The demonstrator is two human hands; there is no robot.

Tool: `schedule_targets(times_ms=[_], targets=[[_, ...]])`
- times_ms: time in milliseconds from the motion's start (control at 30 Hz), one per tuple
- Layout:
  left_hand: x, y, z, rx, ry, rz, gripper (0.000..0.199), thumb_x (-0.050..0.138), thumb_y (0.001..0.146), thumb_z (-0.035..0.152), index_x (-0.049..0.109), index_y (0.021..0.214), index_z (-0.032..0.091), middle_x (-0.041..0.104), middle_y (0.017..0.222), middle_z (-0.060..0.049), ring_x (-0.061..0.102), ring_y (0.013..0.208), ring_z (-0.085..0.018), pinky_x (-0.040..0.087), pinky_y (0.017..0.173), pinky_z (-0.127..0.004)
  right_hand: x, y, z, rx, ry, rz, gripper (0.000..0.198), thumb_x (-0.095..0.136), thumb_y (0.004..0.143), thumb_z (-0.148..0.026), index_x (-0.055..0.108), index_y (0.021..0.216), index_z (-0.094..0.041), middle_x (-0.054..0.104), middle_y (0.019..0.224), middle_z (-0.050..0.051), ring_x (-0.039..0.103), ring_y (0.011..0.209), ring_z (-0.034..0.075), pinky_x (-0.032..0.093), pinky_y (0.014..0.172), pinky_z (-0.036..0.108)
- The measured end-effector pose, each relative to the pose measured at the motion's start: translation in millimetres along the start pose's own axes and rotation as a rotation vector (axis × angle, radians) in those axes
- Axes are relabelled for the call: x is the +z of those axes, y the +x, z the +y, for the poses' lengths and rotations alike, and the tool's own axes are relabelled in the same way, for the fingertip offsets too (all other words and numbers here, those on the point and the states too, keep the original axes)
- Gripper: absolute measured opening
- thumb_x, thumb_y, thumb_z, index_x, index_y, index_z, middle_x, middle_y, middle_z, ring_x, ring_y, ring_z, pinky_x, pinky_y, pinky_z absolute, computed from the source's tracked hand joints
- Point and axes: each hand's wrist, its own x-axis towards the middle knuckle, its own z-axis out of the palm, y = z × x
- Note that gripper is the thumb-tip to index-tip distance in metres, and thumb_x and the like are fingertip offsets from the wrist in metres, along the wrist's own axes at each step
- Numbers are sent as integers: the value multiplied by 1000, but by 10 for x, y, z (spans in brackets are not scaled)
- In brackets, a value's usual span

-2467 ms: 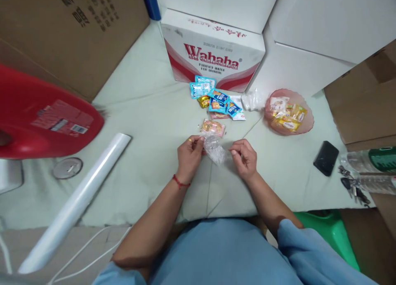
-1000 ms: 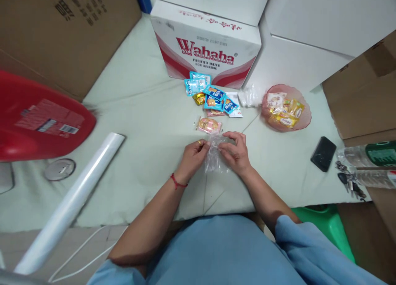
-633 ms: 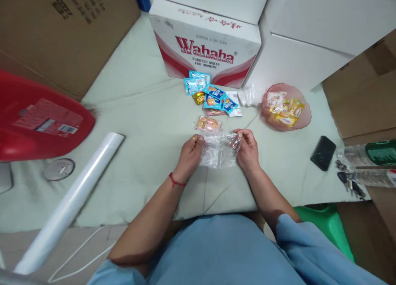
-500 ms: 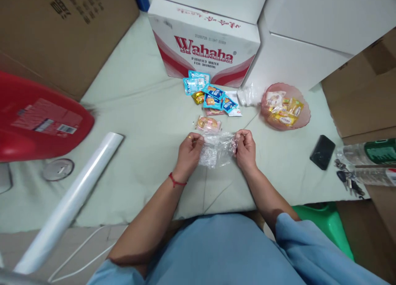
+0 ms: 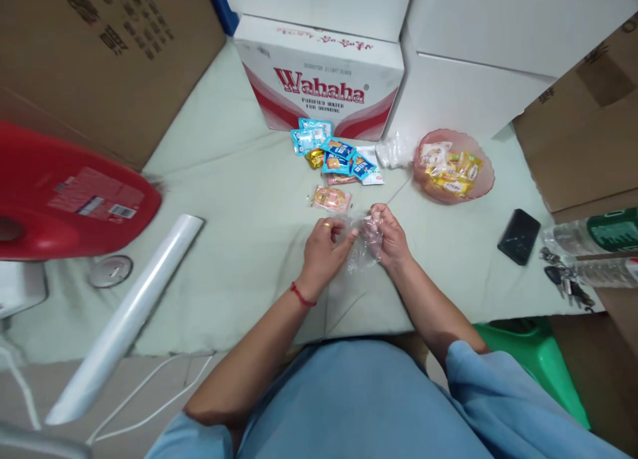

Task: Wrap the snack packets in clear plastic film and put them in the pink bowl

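A crumpled clear plastic bag (image 5: pixel 365 252) hangs between my two hands above the cloth-covered table. My right hand (image 5: pixel 387 236) pinches its right side. On the other side, my left hand (image 5: pixel 326 246) has its fingers closed at the bag's upper left, with the thumb on the film. Just beyond the fingers lies a wrapped round biscuit (image 5: pixel 331 198). Behind it is a pile of snack packets (image 5: pixel 339 155) in blue, white and gold wrappers. A pink glass bowl (image 5: pixel 486 185) to the right holds several yellow and white wrapped snacks.
A Wahaha water carton (image 5: pixel 319 80) stands at the back, with clear plastic bags (image 5: pixel 396 150) near it. On the left are a red container (image 5: pixel 74 200) and a plastic film roll (image 5: pixel 129 313). A black phone-like object (image 5: pixel 519 236), keys (image 5: pixel 565 279) and bottles (image 5: pixel 611 233) lie right.
My left hand has moved right, closer to my right hand. The bag, spread between them before, is now bunched together. The camera view has shifted slightly.
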Motion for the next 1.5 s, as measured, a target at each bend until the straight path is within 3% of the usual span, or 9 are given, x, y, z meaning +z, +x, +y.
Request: schedule_targets(times_ms=[233, 367, 533, 700, 1000, 1133, 1300, 1433, 1500], targets=[[87, -5, 13, -230, -504, -60, 21, 75, 80, 37, 62, 83, 21, 62, 82, 1, 56, 77, -14, 48, 74, -27, -27, -7, -47, 39, 73, -103, 47, 88, 74, -54, 54, 93, -28, 43, 68, -6, 44, 62, 16, 47, 61, 31], [-73, -22, 11, -348, -783, 0, 30, 79, 74, 35, 53, 85, 23, 61, 86, 2, 58, 79, -14, 51, 74, -27, -89, 42, -124, -34, 80, -37, 46, 86, 73, -55, 51, 90, -29, 37, 64, -6, 41, 61, 17, 45, 58, 31], [-352, -55, 75, -422, -1061, -85, 32, 69, 76, 40, 41, 85, 26, 70, 103, -2, 71, 99, -25, 59, 83, -42, -176, 60, -209, -95, 95, 13, 44, 86, 76, -55, 52, 87, -28, 41, 64, -6, 48, 60, 16, 48, 58, 30], [-444, -61, 42, -493, -1085, -109, 33, 69, 77, 41, 41, 83, 26, 74, 112, -5, 75, 101, -29, 60, 78, -43, -186, 57, -190, -95, 84, -13, 43, 85, 79, -54, 53, 87, -28, 39, 62, -7, 53, 61, 16, 51, 58, 29], [-507, -67, -237, -476, -1075, -31, 35, 82, 64, 21, 60, 91, 24, 70, 92, 0, 68, 80, -14, 57, 73, -26, -240, 91, -231, -120, 100, 8, 39, 84, 79, -51, 54, 86, -28, 35, 62, -8, 49, 59, 15, 51, 58, 28], [-686, -77, -304, -459, -978, 23, 41, 88, 55, 13, 63, 85, 22, 71, 98, -2, 67, 85, -13, 55, 74, -22, -342, 137, -236, -96, 136, 32, 38, 85, 80, -49, 55, 88, -27, 39, 61, -8, 49, 57, 14, 44, 50, 24], [-1149, -107, -437, -436, -567, 35, 40, 91, 54, 15, 63, 82, 20, 70, 97, -2, 61, 79, -12, 50, 68, -23, -416, 205, -228, 43, 231, 63, 38, 92, 76, -38, 58, 88, -25, 39, 57, -11, 36, 45, 8, 24, 38, 18], [-1313, -199, -294, -235, 87, 335, 19, 80, 69, 17, 66, 81, 20, 62, 93, -3, 59, 85, -18, 52, 77, -32, -356, 196, -202, 107, 234, 87, 42, 95, 71, -34, 57, 86, -23, 41, 57, -11, 37, 46, 7, 18, 36, 16], [-1208, -297, -84, -26, 203, 480, 10, 73, 83, 22, 66, 90, 22, 61, 105, -5, 62, 100, -23, 55, 87, -37, -304, 172, -188, 100, 210, 90, 42, 94, 72, -35, 58, 87, -23, 39, 57, -11, 37, 46, 7, 18, 35, 15]])
